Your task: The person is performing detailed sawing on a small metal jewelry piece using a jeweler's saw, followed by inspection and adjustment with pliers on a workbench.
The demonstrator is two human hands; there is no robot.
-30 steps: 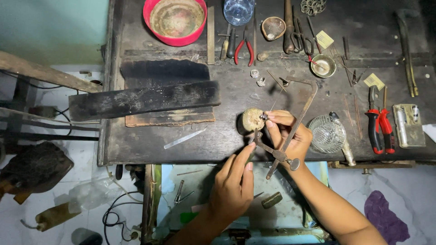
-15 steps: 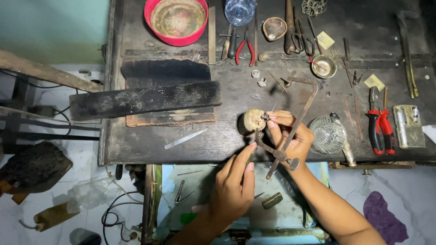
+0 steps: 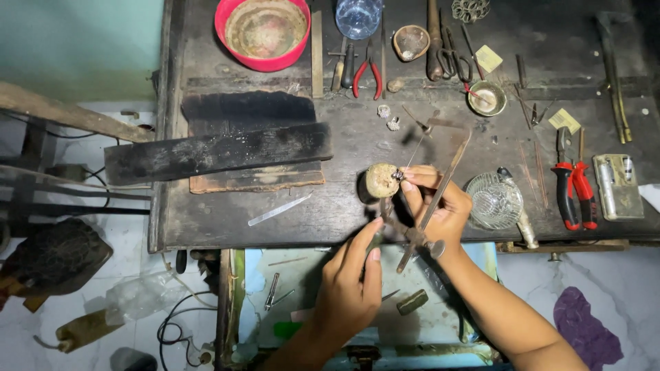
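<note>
The left hand (image 3: 350, 292) is gripping the lower stem of a round, tan holding ball (image 3: 382, 180), fingers (image 3: 364, 251) closed around the stem at the front edge of the dark wooden surface (image 3: 344, 213). The ball head is sitting just above the edge, with a small dark metal piece (image 3: 397, 176) seated on its right side. The right hand (image 3: 440, 206) is holding a thin metal saw frame (image 3: 433, 199) running diagonally; its fingers are wrapped on the frame, with the fingertips touching the small piece. A glass dish (image 3: 493, 200) is lying just right of that hand. Red-handled pliers (image 3: 574, 196) are resting farther right. A red bowl (image 3: 265, 31) is standing at the far edge, well apart.
</note>
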